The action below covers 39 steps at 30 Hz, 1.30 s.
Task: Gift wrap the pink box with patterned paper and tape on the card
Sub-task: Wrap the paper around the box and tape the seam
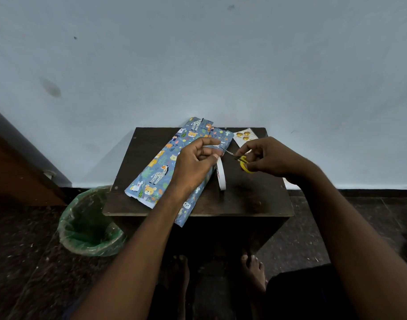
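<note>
Step in hand: we judge it to be cutting a strip of clear tape point(217, 147) off the roll point(221, 174), to fix the paper point(161, 167) round the box.
Left hand point(195, 161): at frame centre; fingers curled, thumb and fingertips pinching the free end of the strip, with the roll hanging below the hand.
Right hand point(264, 158): right of centre; fingers curled round the yellow handles of the scissors point(238, 159), blades pointing left at the strip.
Blade state: we cannot tell whether the blades are parted or closed; they are too small.
Method: we keep the strip taut between pinch and roll, set the blades square across it, and cut close to the roll so the loose end does not fold on itself.
Risk: slack tape may stick to the blades or fingers.
Box: wrapped in paper, lying diagonally on the table point(255, 199), left of centre, under and behind the left hand; no pink shows.
Card point(244, 136): upper right of the table, just beyond the right fingertips, apart from the box.
</note>
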Each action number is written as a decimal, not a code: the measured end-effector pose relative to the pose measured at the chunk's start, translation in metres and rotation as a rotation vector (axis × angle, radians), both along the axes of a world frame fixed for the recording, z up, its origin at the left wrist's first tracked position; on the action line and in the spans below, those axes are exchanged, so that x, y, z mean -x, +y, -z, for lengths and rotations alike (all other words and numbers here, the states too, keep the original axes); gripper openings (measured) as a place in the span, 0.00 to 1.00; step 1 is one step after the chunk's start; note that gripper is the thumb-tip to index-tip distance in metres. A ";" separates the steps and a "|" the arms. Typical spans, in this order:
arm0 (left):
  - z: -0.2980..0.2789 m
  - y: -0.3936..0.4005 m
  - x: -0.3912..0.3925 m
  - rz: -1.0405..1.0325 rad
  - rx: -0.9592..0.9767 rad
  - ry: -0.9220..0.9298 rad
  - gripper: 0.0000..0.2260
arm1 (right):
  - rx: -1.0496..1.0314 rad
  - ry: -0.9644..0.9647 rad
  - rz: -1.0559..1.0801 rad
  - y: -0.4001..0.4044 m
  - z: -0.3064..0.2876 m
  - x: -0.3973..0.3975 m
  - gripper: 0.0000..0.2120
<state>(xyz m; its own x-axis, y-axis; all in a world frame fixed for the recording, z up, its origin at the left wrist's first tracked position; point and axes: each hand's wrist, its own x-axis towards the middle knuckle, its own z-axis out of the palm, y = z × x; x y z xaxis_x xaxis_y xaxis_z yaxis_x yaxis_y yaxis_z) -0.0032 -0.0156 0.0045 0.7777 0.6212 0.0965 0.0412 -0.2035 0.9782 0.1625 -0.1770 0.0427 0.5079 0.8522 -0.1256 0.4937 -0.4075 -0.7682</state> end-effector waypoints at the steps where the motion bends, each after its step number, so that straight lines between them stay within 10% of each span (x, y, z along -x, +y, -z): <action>1: 0.000 0.000 0.000 0.005 0.001 -0.006 0.14 | 0.007 0.004 -0.001 -0.001 -0.001 -0.001 0.14; 39: -0.001 -0.001 -0.002 0.085 0.028 -0.062 0.22 | -0.027 -0.290 0.049 0.003 -0.014 0.004 0.13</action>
